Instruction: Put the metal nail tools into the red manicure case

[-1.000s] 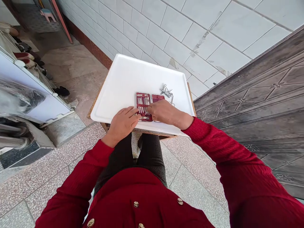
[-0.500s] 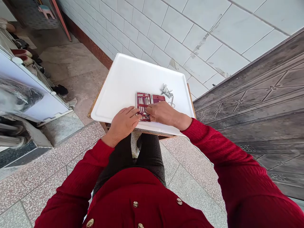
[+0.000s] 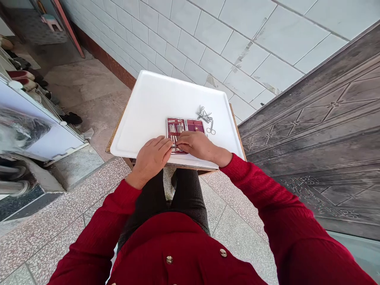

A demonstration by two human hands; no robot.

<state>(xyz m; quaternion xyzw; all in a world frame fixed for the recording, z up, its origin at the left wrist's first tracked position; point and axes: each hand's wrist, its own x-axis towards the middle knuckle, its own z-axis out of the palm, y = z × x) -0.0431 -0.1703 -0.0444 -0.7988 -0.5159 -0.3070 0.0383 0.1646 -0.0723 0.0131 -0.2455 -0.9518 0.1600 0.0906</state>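
An open manicure set case (image 3: 195, 125) with a dark red lining lies near the front edge of the white tabletop (image 3: 160, 95). Slim metal tools (image 3: 175, 128) sit in its left half. My left hand (image 3: 152, 156) lies at the case's left side, fingers stretched out and fingertips touching its edge. My right hand (image 3: 199, 145) reaches over the case from the right. Its fingers are pinched together at the lower tools, and what they hold is hidden. Beyond the case lie a cluster of nail clippers (image 3: 203, 114) and small scissors (image 3: 211, 130).
A tiled wall (image 3: 184, 43) runs behind the table. A grey panelled door (image 3: 311, 130) stands close on the right. To the left is a rack with shoes (image 3: 22, 75), and a small stool (image 3: 52, 22) stands farther back.
My right hand has shifted slightly left and down over the case, closer to my left hand. The view has moved a little; the clippers and scissors lie as before.
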